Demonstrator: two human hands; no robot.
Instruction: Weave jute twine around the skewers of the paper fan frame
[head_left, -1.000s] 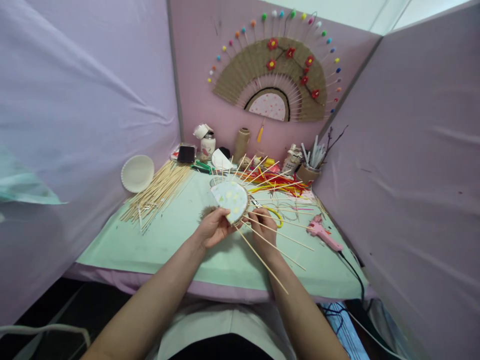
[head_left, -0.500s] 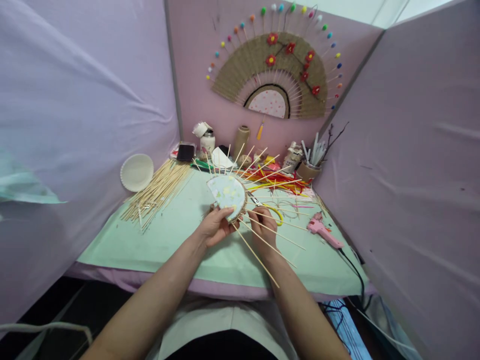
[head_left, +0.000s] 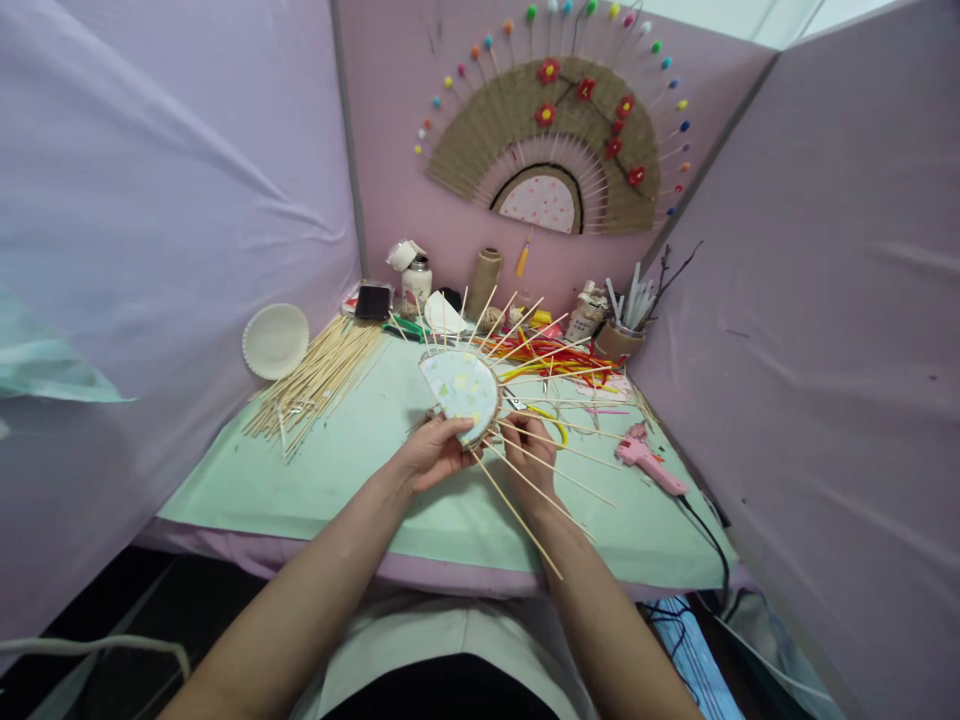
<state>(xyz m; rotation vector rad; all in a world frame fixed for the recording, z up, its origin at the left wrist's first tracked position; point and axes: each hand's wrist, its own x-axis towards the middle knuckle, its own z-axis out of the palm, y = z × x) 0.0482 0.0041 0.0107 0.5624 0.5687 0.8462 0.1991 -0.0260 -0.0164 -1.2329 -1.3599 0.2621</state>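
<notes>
My left hand (head_left: 433, 455) grips the lower edge of a half-round patterned paper piece (head_left: 460, 388) with several bamboo skewers (head_left: 525, 500) fanning out of it. Behind the skewers, my right hand (head_left: 529, 450) pinches near the piece's lower right rim. I hold the piece tilted above the green mat (head_left: 315, 470). Brown fibre rims its curved edge, partly hidden by my fingers.
A pile of loose skewers (head_left: 319, 375) and a white paper plate (head_left: 275, 340) lie left. A pink glue gun (head_left: 649, 462) with cable lies right. Yellow-handled scissors (head_left: 551, 420), coloured strips (head_left: 555, 362), jars, a twine spool (head_left: 484, 282) and a stick cup (head_left: 619, 340) stand behind. A finished fan (head_left: 547, 150) hangs on the wall.
The fan piece has been lifted slightly and turned in my hands; the skewers swing with it. Both hands keep their grip.
</notes>
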